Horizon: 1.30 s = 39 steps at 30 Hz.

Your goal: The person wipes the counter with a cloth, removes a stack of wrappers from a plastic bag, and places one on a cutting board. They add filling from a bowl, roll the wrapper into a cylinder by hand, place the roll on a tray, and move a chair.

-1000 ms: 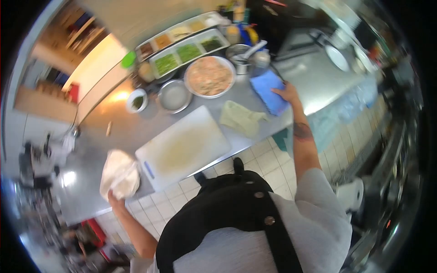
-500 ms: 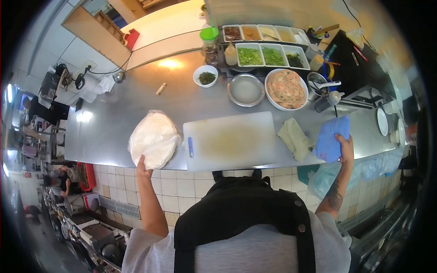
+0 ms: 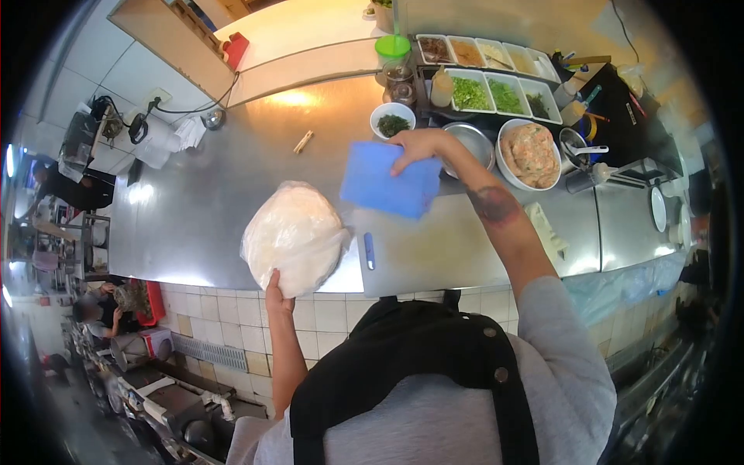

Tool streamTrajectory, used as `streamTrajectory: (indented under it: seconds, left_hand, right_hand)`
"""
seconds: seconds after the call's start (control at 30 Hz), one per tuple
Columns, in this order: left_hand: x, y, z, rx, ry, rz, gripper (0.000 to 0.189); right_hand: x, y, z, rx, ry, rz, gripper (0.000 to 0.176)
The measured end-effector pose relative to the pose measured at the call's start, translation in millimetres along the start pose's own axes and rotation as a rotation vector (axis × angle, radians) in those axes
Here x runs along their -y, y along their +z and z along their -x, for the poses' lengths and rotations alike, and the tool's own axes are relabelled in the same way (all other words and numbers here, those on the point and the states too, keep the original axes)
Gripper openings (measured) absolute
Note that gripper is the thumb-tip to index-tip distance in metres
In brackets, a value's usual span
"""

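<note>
My left hand [image 3: 273, 294] grips the near edge of a clear plastic bag of round white flatbreads [image 3: 294, 234] at the front edge of the steel counter [image 3: 217, 194]. My right hand [image 3: 417, 146] holds a blue cloth [image 3: 389, 180] by its top edge, lifted over the far left part of the white cutting board [image 3: 434, 248]. My right forearm crosses above the board. A blue-handled tool [image 3: 370, 251] lies on the board's left side.
Beyond the board stand a small bowl of chopped herbs [image 3: 391, 122], an empty steel bowl [image 3: 473, 143], a bowl of pinkish mixture [image 3: 532, 154], and trays of greens [image 3: 488, 94]. A pale green cloth [image 3: 547, 230] lies to the right. A person crouches at lower left [image 3: 108, 306].
My right hand has carried the blue cloth from the counter's right end leftward to above the cutting board. The bag of flatbreads stays in my left hand.
</note>
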<state>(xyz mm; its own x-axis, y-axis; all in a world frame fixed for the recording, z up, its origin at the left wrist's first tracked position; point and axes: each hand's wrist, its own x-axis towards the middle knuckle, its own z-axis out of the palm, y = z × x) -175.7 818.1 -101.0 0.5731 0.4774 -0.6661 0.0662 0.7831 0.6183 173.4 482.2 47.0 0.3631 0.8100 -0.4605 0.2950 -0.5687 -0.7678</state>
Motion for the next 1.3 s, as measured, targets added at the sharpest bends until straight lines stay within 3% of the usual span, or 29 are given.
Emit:
streamTrajectory:
  seconds: [0.03, 0.1, 0.13, 0.2, 0.27, 0.37, 0.43, 0.57, 0.67, 0.77, 0.83, 0.87, 0.9, 0.93, 1.0, 1.07, 1.13, 1.2, 1.23, 1.3]
  left_hand:
    - [0.2, 4.4, 5.7, -0.006, 0.026, -0.035, 0.044]
    - [-0.6, 10.6, 14.8, -0.012, 0.013, -0.026, 0.044]
    - [-1.8, 11.7, 14.2, -0.015, 0.007, -0.008, 0.044]
    - [-1.2, 7.3, 8.6, -0.01, 0.0, -0.01, 0.044]
    - [0.8, 4.6, 7.1, -0.002, -0.013, -0.011, 0.044]
    - [-2.1, 10.3, 10.2, -0.001, -0.051, 0.018, 0.044]
    - [-2.4, 9.5, 10.5, 0.017, -0.043, 0.028, 0.044]
    - [-4.7, 7.1, 9.9, -0.006, -0.073, 0.017, 0.044]
    - [-5.3, 5.3, 9.5, 0.034, -0.062, -0.03, 0.044]
    - [-4.7, -3.1, 1.0, 0.054, -0.056, -0.112, 0.045]
    - [-4.6, -8.4, -5.0, -0.005, -0.047, -0.027, 0.045]
    - [-4.2, -19.6, -4.1, 0.016, -0.071, -0.053, 0.045]
    - [-4.6, -36.9, -2.6, 0.196, 0.225, -0.347, 0.047]
    - [-3.5, -45.0, -3.6, 0.389, 0.528, -0.623, 0.049]
    - [-25.0, -20.7, 6.9, 0.276, 0.463, -0.47, 0.055]
    - [-51.2, -7.5, 17.8, 0.176, 0.522, -0.516, 0.062]
    - [-83.3, 9.6, 32.9, 0.209, 0.457, -0.435, 0.064]
    - [-97.4, 83.3, 98.1, 0.079, 0.335, -0.254, 0.063]
    - [-104.6, 88.1, 106.6, 0.09, 0.333, -0.259, 0.063]
    - [-117.0, 89.4, 117.3, 0.277, 0.346, -0.331, 0.061]
  right_hand:
    - [-0.4, 5.4, -4.8, 0.003, 0.004, -0.01, 0.056]
    - [0.7, 11.2, -10.5, -0.227, 0.392, 0.701, 0.048]
    - [1.1, 18.3, -10.8, -0.229, 0.401, 0.695, 0.048]
    - [0.9, 48.3, -4.3, -0.611, 0.342, 0.52, 0.041]
    - [-14.7, 92.9, -14.4, -0.69, 0.177, 0.547, 0.047]
    - [-8.6, 143.9, -34.7, -0.707, 0.252, 0.499, 0.059]
    - [-13.8, 156.4, -52.1, -0.663, 0.337, 0.281, 0.064]
    - [-21.3, 150.3, -83.6, -0.77, 0.319, 0.399, 0.066]
    - [-6.6, 139.2, -103.0, -0.712, 0.402, 0.351, 0.069]
    - [-19.4, 138.8, -118.9, -0.802, 0.368, 0.372, 0.072]
    - [-32.5, 136.5, -122.2, -0.905, 0.165, 0.377, 0.073]
    - [-35.2, 134.9, -123.8, -0.924, 0.202, 0.369, 0.073]
    - [-35.8, 133.7, -123.5, -0.932, 0.14, 0.358, 0.072]
    - [-38.4, 133.1, -116.4, -0.94, 0.08, 0.35, 0.071]
    - [-21.8, 128.8, -82.7, -0.962, 0.046, 0.233, 0.064]
    - [-19.2, 126.2, -41.5, -0.979, -0.013, 0.122, 0.057]
    - [-40.1, 139.0, 22.1, -1.103, -0.366, -0.139, 0.04]
    - [-68.6, 158.4, 99.6, -1.41, -0.172, 0.162, 0.022]
    - [-82.4, 168.7, 138.4, -1.477, -0.063, 0.109, 0.021]
    - [-122.7, 185.9, 204.0, -1.556, 0.23, 0.499, 0.025]
